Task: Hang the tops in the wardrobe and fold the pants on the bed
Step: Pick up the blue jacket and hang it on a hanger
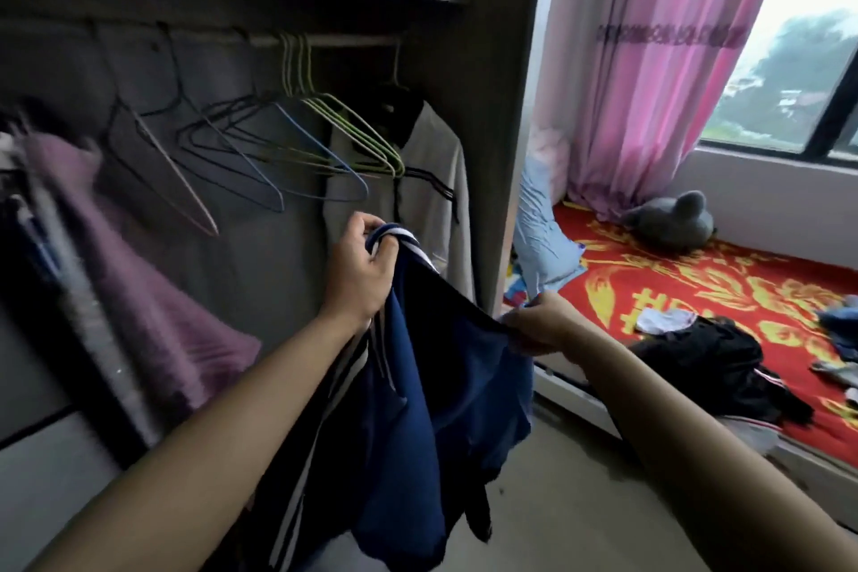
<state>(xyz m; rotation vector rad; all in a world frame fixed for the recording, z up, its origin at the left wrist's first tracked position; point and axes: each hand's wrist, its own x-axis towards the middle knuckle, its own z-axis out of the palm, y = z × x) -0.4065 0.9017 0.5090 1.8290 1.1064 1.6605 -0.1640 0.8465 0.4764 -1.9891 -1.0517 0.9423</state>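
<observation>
In front of the wardrobe (503, 107), just below the empty hangers (334, 139), the navy striped top (418, 376) is held stretched, bunched edge gripped by the left hand (360, 274), right edge pinched by the right hand (538, 323); the neckline should be found before a hanger is taken.

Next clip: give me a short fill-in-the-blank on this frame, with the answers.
The left hand and right hand grip a navy top with ___ stripes.
On the bed lies a ___ plush toy.
The curtain by the window is ___.
Missing: white; grey; pink.
</observation>
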